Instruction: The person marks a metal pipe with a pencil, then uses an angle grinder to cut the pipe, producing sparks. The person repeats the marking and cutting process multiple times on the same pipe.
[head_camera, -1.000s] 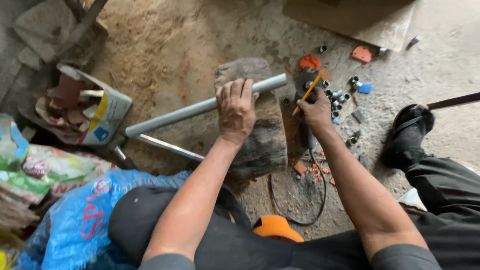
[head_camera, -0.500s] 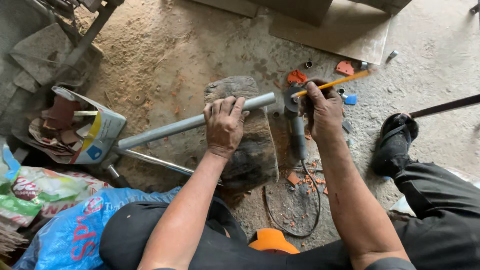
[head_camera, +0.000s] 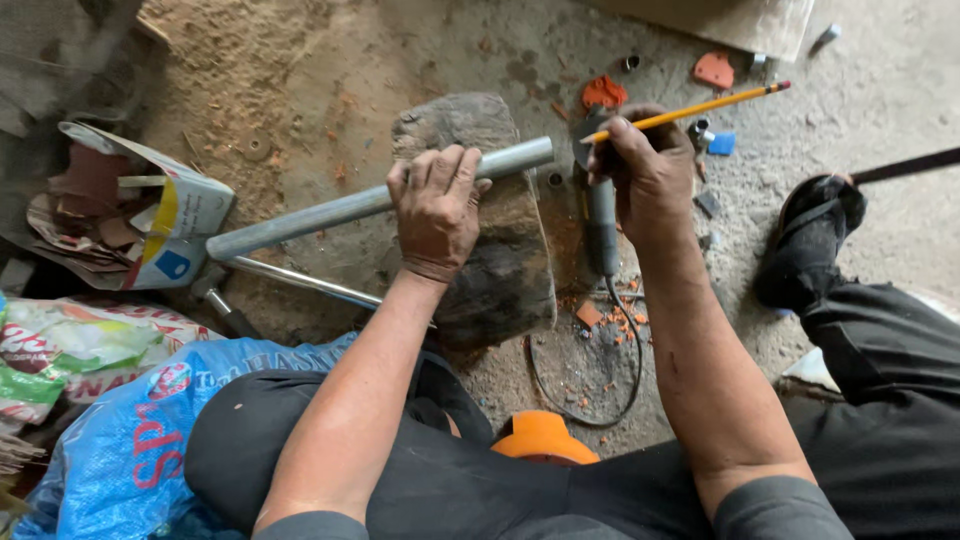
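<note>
Head view: left hand presses grey pipe onto rock; right hand grips pencil.

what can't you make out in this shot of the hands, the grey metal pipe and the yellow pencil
Head view:
- Grey metal pipe: the middle is covered by the left hand.
- Yellow pencil: its tip is hidden in the right hand.
- Grey power tool: its head lies under the right hand.
- Dark rod: cut off by the right edge.

Your left hand presses the grey pipe onto the stone block; your right hand grips a yellow pencil.
</note>
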